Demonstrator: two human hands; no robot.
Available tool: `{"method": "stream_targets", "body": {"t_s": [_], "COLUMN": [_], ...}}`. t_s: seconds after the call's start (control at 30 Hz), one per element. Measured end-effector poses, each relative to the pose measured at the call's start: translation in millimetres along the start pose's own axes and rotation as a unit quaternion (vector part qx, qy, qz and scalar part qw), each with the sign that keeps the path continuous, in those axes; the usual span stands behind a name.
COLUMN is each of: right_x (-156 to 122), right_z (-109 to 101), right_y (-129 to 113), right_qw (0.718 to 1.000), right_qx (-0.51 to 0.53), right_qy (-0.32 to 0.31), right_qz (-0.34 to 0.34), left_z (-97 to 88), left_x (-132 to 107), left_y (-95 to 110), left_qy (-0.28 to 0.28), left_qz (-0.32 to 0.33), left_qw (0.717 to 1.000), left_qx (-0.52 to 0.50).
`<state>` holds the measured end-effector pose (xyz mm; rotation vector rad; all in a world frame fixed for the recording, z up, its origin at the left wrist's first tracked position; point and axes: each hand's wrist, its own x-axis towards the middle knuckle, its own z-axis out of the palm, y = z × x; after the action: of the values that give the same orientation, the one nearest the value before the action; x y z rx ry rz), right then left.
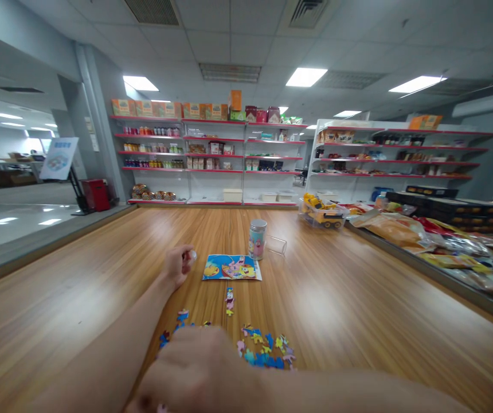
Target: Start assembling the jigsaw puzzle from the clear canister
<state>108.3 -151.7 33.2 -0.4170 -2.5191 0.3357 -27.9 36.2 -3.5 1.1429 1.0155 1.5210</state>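
My left hand (178, 265) is closed beside the picture card, with a small whitish shiny thing (192, 256) at its fingers that I cannot make out. Across the near part of the table reaches my right hand (197, 364), its back towards me and its fingers mostly hidden, over the left part of the loose jigsaw pieces. More blue, yellow and pink jigsaw pieces (266, 347) lie to its right. A short upright strip of jigsaw pieces (229, 302) lies just below the cartoon picture card (231, 268). Behind the card stands a cartoon-printed tin (257, 240) with a silver lid.
Next to the tin a clear plastic container (277, 245) lies on its side on the wooden table (349, 298). A clear box with a yellow toy truck (323, 215) stands at the far right edge. Packaged snacks (457, 246) fill the right side. Stocked shelves (214, 155) line the back.
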Motion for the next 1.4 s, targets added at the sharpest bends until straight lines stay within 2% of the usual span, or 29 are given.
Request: {"method": "stream_targets", "body": {"t_s": [0.07,0.1,0.13,0.2,0.3,0.47,0.7,0.9,1.07,1.17,1.4], "right_x": [-22,-31,-39,-47,-47,-43,-51,-57,-58,-58,-55], "right_z": [-29,-41,-50,-58,-58,-59,-77,-84,-87,-88,-88], "right_y": [42,63,83,114,136,135,143,145,144,142,140], "right_qw": [0.993,0.982,0.973,0.952,0.93,0.908,0.891,0.886,0.885,0.888,0.898], "right_qx": [-0.027,-0.032,-0.021,0.032,0.093,0.158,0.217,0.238,0.249,0.239,0.202], "right_qy": [0.082,0.134,0.16,0.169,0.164,0.117,-0.048,-0.132,-0.187,-0.199,-0.207], "right_qz": [0.078,0.127,0.166,0.254,0.316,0.37,0.395,0.376,0.347,0.339,0.331], "left_z": [2.1,3.5,5.1,8.9,14.4,18.3,20.8,27.6,34.6,38.0,41.1], "left_x": [-2,-3,-5,-9,-18,-27,-24,-22,-26,-28,-32], "left_y": [-2,-3,-4,-3,5,18,20,17,24,33,60], "left_qy": [-0.031,-0.05,-0.072,-0.123,-0.201,-0.302,-0.403,-0.417,-0.413,-0.436,-0.463], "left_qz": [0.002,0.001,0.0,-0.003,0.004,0.008,0.0,0.024,0.048,0.039,0.022], "left_qw": [0.999,0.998,0.995,0.986,0.964,0.924,0.864,0.804,0.767,0.739,0.695], "left_qx": [0.026,0.043,0.063,0.109,0.174,0.235,0.303,0.424,0.489,0.513,0.549]}}
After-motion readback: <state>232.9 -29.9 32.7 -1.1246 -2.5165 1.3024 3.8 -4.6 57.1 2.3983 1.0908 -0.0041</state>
